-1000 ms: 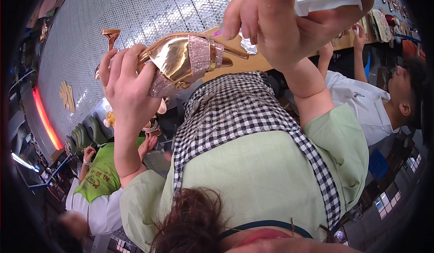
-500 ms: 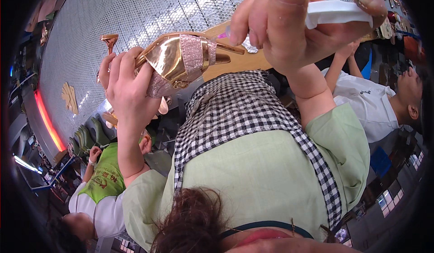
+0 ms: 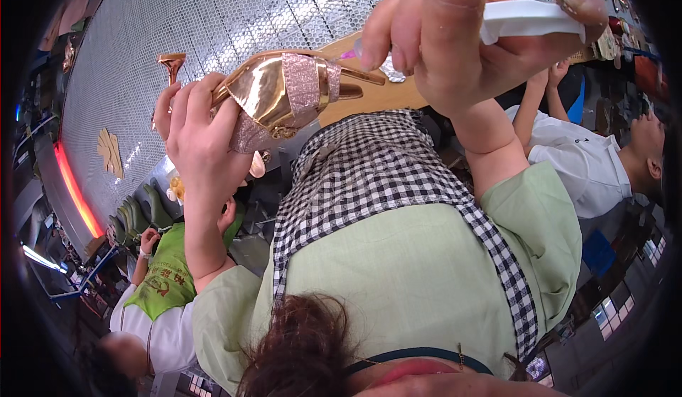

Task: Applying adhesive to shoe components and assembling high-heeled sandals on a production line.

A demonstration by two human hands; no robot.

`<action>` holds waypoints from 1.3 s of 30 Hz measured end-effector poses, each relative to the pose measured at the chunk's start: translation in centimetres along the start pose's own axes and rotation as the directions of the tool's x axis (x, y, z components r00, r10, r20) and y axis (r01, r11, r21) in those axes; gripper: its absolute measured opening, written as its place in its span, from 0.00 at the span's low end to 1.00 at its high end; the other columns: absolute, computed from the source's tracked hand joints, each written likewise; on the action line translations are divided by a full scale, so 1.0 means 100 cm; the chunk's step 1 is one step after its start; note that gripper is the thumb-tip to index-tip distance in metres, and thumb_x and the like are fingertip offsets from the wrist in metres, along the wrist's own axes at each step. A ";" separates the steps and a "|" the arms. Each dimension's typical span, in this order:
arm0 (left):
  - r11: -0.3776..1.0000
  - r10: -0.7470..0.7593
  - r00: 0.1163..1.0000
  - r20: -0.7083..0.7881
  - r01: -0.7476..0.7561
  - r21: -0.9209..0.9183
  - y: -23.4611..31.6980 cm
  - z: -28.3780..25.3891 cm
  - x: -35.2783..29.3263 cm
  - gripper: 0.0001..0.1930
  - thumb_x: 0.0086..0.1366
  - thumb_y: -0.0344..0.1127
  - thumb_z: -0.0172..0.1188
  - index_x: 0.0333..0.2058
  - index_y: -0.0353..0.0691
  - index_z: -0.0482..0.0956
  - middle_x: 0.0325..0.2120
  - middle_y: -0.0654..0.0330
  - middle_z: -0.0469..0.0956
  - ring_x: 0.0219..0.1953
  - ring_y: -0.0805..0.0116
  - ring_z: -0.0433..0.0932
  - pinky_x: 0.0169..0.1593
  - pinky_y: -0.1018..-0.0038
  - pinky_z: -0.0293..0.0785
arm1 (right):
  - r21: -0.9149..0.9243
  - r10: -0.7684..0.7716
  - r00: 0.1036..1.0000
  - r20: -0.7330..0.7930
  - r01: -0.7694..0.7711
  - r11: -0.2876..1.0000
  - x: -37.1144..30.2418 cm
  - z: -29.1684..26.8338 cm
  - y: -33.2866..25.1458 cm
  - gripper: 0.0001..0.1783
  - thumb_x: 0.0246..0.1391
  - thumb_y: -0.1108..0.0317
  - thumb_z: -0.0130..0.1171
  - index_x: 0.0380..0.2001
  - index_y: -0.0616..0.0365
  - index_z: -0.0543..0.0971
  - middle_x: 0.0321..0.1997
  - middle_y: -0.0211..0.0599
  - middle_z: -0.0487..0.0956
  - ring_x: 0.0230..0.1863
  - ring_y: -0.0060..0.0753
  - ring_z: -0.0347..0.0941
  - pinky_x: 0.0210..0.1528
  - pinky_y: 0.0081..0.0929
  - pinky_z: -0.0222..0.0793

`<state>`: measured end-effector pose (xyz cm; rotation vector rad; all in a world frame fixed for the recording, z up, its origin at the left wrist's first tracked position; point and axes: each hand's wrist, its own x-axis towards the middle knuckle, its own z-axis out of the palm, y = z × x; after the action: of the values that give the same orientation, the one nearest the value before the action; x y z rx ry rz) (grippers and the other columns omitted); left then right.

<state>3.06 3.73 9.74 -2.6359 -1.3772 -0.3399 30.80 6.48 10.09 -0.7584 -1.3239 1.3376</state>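
My left hand (image 3: 202, 134) is wrapped round a rose-gold high-heeled shoe (image 3: 259, 91) with pink glitter bands, holding it sideways above the worktable. The heel points up and to the left of my fingers. In my right hand (image 3: 455, 52) is a syringe (image 3: 533, 20) with a white plunger, the thumb at its end; my fingers hide most of its barrel. Its thin pink tip (image 3: 349, 55) sits close to the shoe's strap end at the right. Whether the tip touches the strap I cannot tell.
A silver honeycomb-patterned worktable (image 3: 249, 13) spreads ahead, with a tan board (image 3: 391, 99) beneath the shoe. Tan cut-out pieces (image 3: 109, 153) lie at left. Co-workers sit either side, one in a green apron (image 3: 167, 265), one in a white shirt (image 3: 582, 162). Dark green curved forms (image 3: 155, 207) stand left.
My hands, the shoe and the syringe stay almost still. The left co-worker's hand near my left forearm has shifted, and the right co-worker has moved slightly.
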 end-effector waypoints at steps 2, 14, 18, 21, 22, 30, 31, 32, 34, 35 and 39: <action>1.000 -0.010 1.000 0.005 0.010 0.015 0.000 0.001 -0.003 0.16 0.43 0.31 0.66 0.35 0.38 0.82 0.44 0.57 0.79 0.49 0.55 0.76 0.64 0.56 0.59 | -0.081 0.107 0.994 -0.009 -0.108 0.991 -0.002 0.002 -0.012 0.25 0.70 0.58 0.51 0.20 0.63 0.77 0.22 0.38 0.81 0.24 0.26 0.76 0.29 0.22 0.72; 0.999 0.029 0.998 0.051 -0.031 0.032 -0.001 -0.002 -0.001 0.18 0.42 0.34 0.68 0.36 0.39 0.83 0.45 0.57 0.79 0.50 0.55 0.76 0.64 0.56 0.59 | 0.333 -0.134 0.987 0.090 0.097 0.938 -0.004 -0.012 0.026 0.52 0.57 0.20 0.30 0.23 0.65 0.75 0.20 0.46 0.77 0.26 0.49 0.78 0.36 0.46 0.76; 1.000 0.017 0.999 0.040 -0.018 0.019 0.002 -0.002 -0.001 0.19 0.42 0.35 0.69 0.36 0.38 0.83 0.46 0.57 0.79 0.50 0.54 0.76 0.64 0.56 0.59 | 0.299 -0.002 0.993 0.117 -0.034 0.954 -0.001 -0.008 0.016 0.38 0.65 0.35 0.46 0.22 0.65 0.75 0.20 0.44 0.78 0.27 0.44 0.78 0.37 0.43 0.76; 0.999 0.017 0.999 0.034 -0.018 0.030 0.001 -0.002 -0.001 0.19 0.42 0.35 0.68 0.37 0.39 0.84 0.46 0.56 0.79 0.50 0.54 0.76 0.64 0.55 0.60 | 0.199 0.041 0.992 0.117 -0.064 0.978 -0.003 -0.005 0.021 0.34 0.67 0.42 0.49 0.21 0.64 0.76 0.21 0.44 0.78 0.28 0.41 0.78 0.37 0.41 0.76; 0.999 0.010 0.999 0.034 -0.011 0.035 0.000 -0.002 -0.003 0.19 0.42 0.35 0.68 0.37 0.39 0.84 0.46 0.56 0.79 0.50 0.54 0.76 0.64 0.55 0.60 | 0.275 0.037 0.996 0.076 -0.057 0.960 -0.004 -0.003 0.025 0.34 0.67 0.43 0.49 0.21 0.64 0.76 0.22 0.45 0.79 0.28 0.40 0.78 0.38 0.40 0.75; 0.999 -0.025 0.999 0.028 0.024 0.024 0.000 0.001 -0.003 0.17 0.43 0.35 0.68 0.35 0.38 0.83 0.45 0.56 0.79 0.50 0.53 0.76 0.64 0.55 0.60 | 0.242 -0.080 0.996 0.050 0.065 0.968 -0.011 -0.006 0.032 0.23 0.68 0.51 0.50 0.35 0.64 0.77 0.25 0.44 0.81 0.29 0.37 0.79 0.39 0.39 0.76; 1.000 -0.021 0.999 0.028 0.020 0.023 0.000 0.000 -0.002 0.17 0.43 0.35 0.68 0.35 0.38 0.83 0.45 0.56 0.79 0.50 0.53 0.76 0.64 0.55 0.60 | 0.235 -0.269 0.963 0.008 0.260 0.936 -0.010 -0.002 0.036 0.20 0.70 0.54 0.48 0.47 0.62 0.75 0.23 0.41 0.80 0.26 0.34 0.78 0.35 0.39 0.78; 0.999 -0.012 1.000 0.025 0.011 0.042 -0.001 0.000 -0.002 0.17 0.43 0.36 0.68 0.35 0.38 0.83 0.45 0.56 0.79 0.50 0.54 0.76 0.64 0.55 0.60 | 0.234 -0.271 0.963 0.005 0.262 0.936 -0.008 -0.007 0.034 0.20 0.70 0.54 0.48 0.47 0.62 0.75 0.23 0.41 0.80 0.26 0.34 0.78 0.35 0.39 0.78; 0.998 -0.006 1.000 0.022 0.004 0.065 0.000 0.000 -0.003 0.17 0.43 0.36 0.68 0.34 0.38 0.83 0.45 0.57 0.79 0.50 0.55 0.76 0.64 0.55 0.59 | -0.263 -0.447 0.892 0.067 0.448 0.855 -0.004 -0.022 0.032 0.38 0.66 0.30 0.25 0.30 0.50 0.74 0.17 0.30 0.71 0.16 0.33 0.76 0.42 0.40 0.81; 0.995 -0.005 1.000 0.012 0.004 0.096 0.000 0.000 -0.003 0.17 0.43 0.37 0.68 0.34 0.38 0.83 0.45 0.57 0.80 0.50 0.55 0.76 0.64 0.55 0.59 | -0.261 -0.449 0.891 0.067 0.450 0.854 -0.004 -0.024 0.032 0.38 0.66 0.30 0.25 0.30 0.50 0.74 0.17 0.30 0.71 0.16 0.33 0.76 0.42 0.40 0.81; 0.989 0.020 0.998 -0.057 -0.012 0.149 0.001 0.002 -0.001 0.18 0.42 0.41 0.70 0.33 0.38 0.83 0.44 0.60 0.80 0.49 0.58 0.77 0.63 0.56 0.58 | -0.136 -0.425 0.901 0.088 0.434 0.891 -0.007 -0.025 0.021 0.45 0.62 0.26 0.12 0.18 0.47 0.70 0.17 0.25 0.71 0.22 0.34 0.79 0.63 0.46 0.67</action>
<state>3.12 3.62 9.47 -2.4954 -1.3091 -0.2971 32.80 6.85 7.47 -0.4887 -1.5462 0.9149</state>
